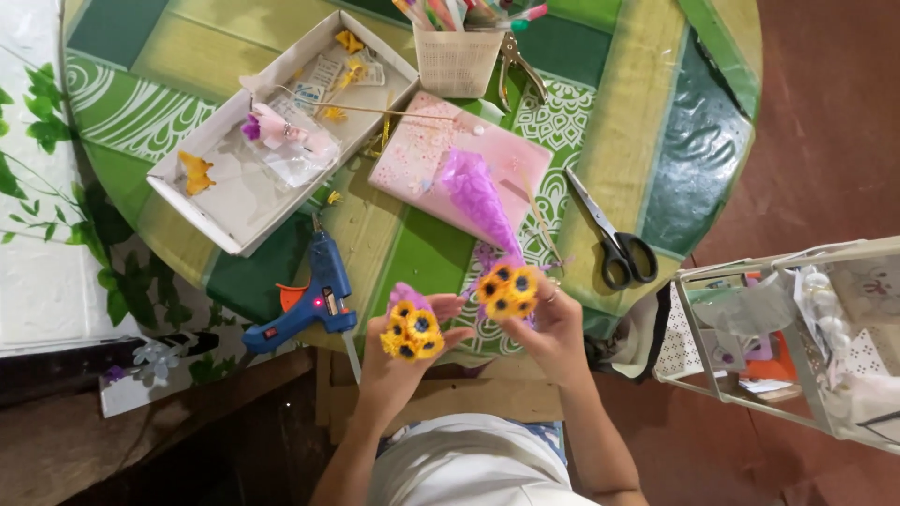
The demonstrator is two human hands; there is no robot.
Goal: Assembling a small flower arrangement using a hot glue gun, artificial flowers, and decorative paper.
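Observation:
My left hand (405,361) holds a small bunch of yellow paper sunflowers (412,334) with a bit of purple wrap behind it. Just to its right, my right hand (553,333) holds a second bunch of yellow sunflowers (507,289); a ring shows on one finger. Both hands hover over the near edge of the round green patterned table (656,141). Above the right-hand bunch a purple paper cone (478,199) lies on a pink sheet (441,150).
A blue glue gun (314,300) rests left of my hands. Black-handled scissors (614,239) lie to the right. A white shallow box (234,201) with paper scraps sits at the upper left, a woven cup of pens (457,58) at the top, pliers beside it. A wire rack (797,337) stands at the right.

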